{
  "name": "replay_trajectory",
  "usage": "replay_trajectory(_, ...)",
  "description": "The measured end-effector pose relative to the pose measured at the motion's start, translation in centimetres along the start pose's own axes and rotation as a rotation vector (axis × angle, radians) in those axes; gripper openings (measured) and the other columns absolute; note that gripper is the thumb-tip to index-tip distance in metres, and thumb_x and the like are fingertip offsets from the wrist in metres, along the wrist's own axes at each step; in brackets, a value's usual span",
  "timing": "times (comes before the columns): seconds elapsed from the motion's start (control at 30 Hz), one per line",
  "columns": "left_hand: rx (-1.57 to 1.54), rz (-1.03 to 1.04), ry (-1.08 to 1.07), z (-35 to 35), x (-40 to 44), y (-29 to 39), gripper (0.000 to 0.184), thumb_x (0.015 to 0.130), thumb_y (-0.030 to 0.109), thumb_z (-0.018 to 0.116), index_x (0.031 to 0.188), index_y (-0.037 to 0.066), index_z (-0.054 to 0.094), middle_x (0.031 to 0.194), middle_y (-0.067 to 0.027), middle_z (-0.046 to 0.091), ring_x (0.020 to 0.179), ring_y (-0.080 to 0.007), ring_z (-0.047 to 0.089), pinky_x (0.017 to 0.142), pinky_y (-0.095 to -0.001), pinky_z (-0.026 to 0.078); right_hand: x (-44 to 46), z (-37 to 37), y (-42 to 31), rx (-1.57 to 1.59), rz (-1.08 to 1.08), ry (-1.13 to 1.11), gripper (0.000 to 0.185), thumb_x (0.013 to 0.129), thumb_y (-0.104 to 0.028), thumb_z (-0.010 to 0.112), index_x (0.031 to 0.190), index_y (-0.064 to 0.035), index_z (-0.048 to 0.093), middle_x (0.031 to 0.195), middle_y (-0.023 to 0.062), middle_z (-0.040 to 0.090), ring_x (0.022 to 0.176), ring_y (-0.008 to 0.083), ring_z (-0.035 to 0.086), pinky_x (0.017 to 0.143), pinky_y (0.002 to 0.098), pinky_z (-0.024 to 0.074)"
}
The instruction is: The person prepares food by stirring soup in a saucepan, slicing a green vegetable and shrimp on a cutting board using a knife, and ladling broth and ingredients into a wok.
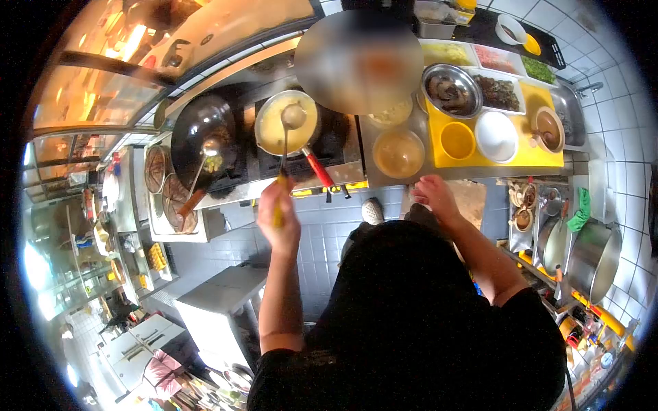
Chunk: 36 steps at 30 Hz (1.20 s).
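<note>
My left hand (279, 222) is closed around the yellow handle of a ladle (293, 116). The ladle's round bowl is in a saucepan (317, 127) of pale yellow liquid on the stove, and the pan's red handle (319, 169) points back toward me. Over by the counter's front edge, my right hand (436, 198) hangs with loosely bent fingers apart and nothing visible in it. The nearest thing to it is a bowl of light brown liquid (399, 153).
Left of the saucepan sits a black wok (205, 133) with another ladle (212, 147). On the right, a yellow board (445, 152) bears a steel bowl (452, 91), a white bowl (496, 137) and a yellow bowl (457, 141). A blurred patch hides the back of the stove.
</note>
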<state>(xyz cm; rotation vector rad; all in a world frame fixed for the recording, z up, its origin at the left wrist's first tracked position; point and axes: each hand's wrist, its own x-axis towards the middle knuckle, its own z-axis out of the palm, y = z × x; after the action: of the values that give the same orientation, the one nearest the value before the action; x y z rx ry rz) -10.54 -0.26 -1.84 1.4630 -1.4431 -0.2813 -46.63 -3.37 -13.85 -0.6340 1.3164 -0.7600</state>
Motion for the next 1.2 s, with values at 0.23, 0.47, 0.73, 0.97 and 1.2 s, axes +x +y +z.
replay_trajectory(0.23, 0.532, 0.367, -0.307, -1.6, 0.5, -1.9, 0.033, 0.081, -0.001, 0.065, 0.114, 0.002, 0.066, 0.125, -0.0245, 0.058, 0.093, -0.0364, 0.069, 0.076, -0.0402, 0.058, -0.2, -0.4, 0.3, -0.070, -0.026, -0.040, 0.036, 0.097, -0.021, 0.060, 0.120, 0.0027, 0.047, 0.105, 0.0129, 0.061, 0.087, 0.0208, 0.065, 0.075, 0.0341, 0.0561)
replay_trajectory(0.47, 0.555, 0.273, -0.392, -2.7, -1.1, -4.4, 0.035, 0.083, 0.002, 0.065, 0.118, 0.001, 0.063, 0.126, -0.0264, 0.058, 0.095, -0.0383, 0.068, 0.074, -0.0404, 0.059, 2.0, -1.7, 3.1, -0.106, -0.073, -0.070, 0.030, 0.095, -0.020, 0.062, 0.115, -0.0002, 0.051, 0.100, 0.0103, 0.061, 0.083, 0.0200, 0.066, 0.075, 0.0333, 0.0564)
replay_trajectory(0.73, -0.052, 0.138, -0.163, -2.3, -1.2, 3.0, 0.022, 0.085, -0.002, 0.060, 0.105, 0.000, 0.068, 0.109, -0.0236, 0.067, 0.096, -0.0348, 0.069, 0.083, -0.0366, 0.055, 2.6, -0.1, 1.5, 0.007, 0.004, -0.080, 0.022, 0.096, -0.026, 0.061, 0.102, -0.0047, 0.058, 0.084, 0.0058, 0.061, 0.072, 0.0167, 0.061, 0.068, 0.0341, 0.0541)
replay_trajectory(0.97, -0.228, 0.152, -0.687, 2.5, -3.5, 5.4, 0.032, 0.079, -0.005, 0.067, 0.111, 0.001, 0.066, 0.116, -0.0218, 0.064, 0.098, -0.0381, 0.067, 0.084, -0.0391, 0.055, 2.7, 1.1, 1.1, 0.115, 0.056, -0.021, 0.028, 0.097, -0.019, 0.056, 0.116, 0.0007, 0.052, 0.107, 0.0156, 0.062, 0.089, 0.0243, 0.067, 0.076, 0.0349, 0.0561)
replay_trajectory(1.2, -0.173, 0.246, -0.776, 4.4, -3.6, 5.0, 0.036, 0.077, -0.003, 0.070, 0.112, 0.001, 0.065, 0.118, -0.0231, 0.063, 0.096, -0.0385, 0.067, 0.082, -0.0393, 0.057, 2.4, 1.3, 1.1, 0.141, 0.067, 0.022, 0.030, 0.096, -0.016, 0.057, 0.120, 0.0014, 0.049, 0.108, 0.0166, 0.061, 0.089, 0.0256, 0.067, 0.076, 0.0343, 0.0567)
